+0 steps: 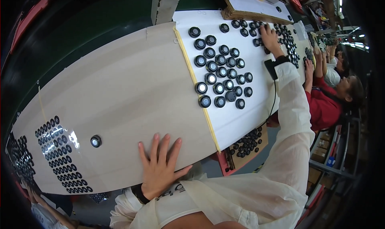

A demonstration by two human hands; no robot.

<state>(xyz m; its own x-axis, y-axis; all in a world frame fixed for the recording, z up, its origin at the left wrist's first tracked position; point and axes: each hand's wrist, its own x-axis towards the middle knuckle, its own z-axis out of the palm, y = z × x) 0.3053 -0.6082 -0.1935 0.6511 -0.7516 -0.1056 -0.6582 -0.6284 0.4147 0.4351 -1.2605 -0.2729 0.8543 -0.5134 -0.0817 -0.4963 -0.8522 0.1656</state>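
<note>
My left hand (158, 169) lies flat on the beige tabletop (132, 92), fingers spread, holding nothing. My right hand (271, 40) reaches to the far right, its fingers extended down among black round knob-like parts; no held piece shows. A loose group of these parts (221, 72), most with a pale disc on top, covers the white sheet (256, 104) between my hands. Among them, one part (230, 96) shows a dark face with small holes. A single part (96, 141) stands alone to the left of my left hand.
Rows of black round pieces (62, 151) lie under shiny film at the left. Yellow tape (192, 72) edges the white sheet. A wooden-edged board (252, 16) stands at the back. Below the table is a box of black parts (246, 145). A co-worker in red (325, 108) sits at right.
</note>
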